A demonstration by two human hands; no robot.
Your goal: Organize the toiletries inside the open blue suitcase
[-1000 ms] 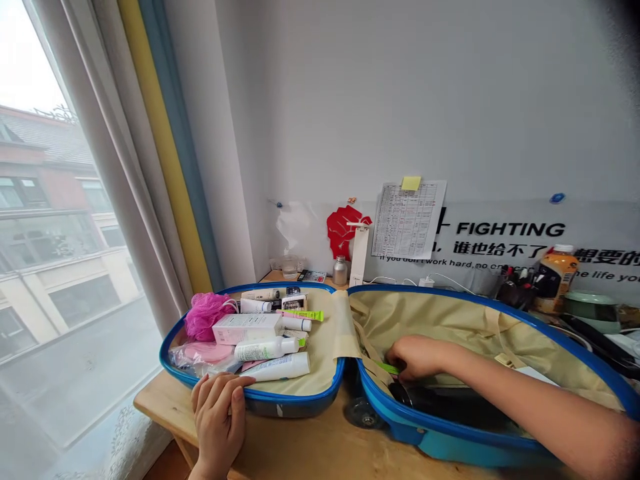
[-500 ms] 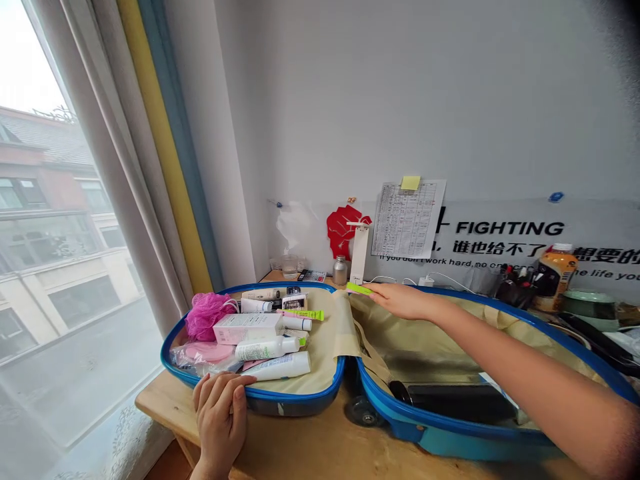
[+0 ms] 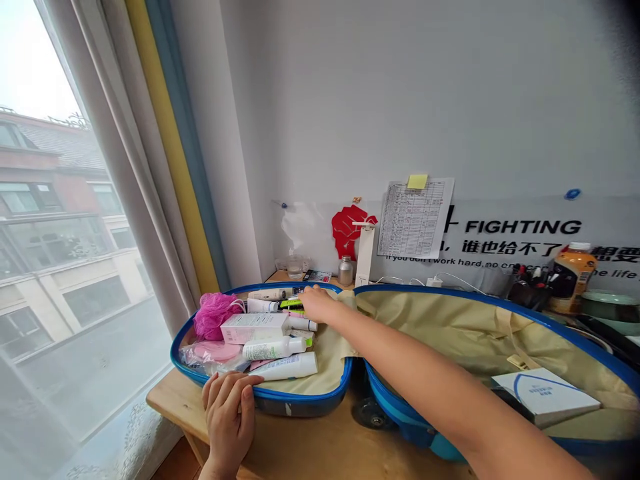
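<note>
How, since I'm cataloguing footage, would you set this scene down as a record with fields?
Suitcase: open, blue-rimmed, on wooden table
Left hand: at near rim, left half
Right hand: over left half, at lime-green item; grip unclear
Left contents include: pink mesh puff, white box, white tube
Right contents include: white-and-blue box
Behind: printed sheet

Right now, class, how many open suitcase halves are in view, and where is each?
2: the left half, holding toiletries, with the left hand at its near rim; and the right half, holding a white carton. The right forearm hides part of that half.
</note>
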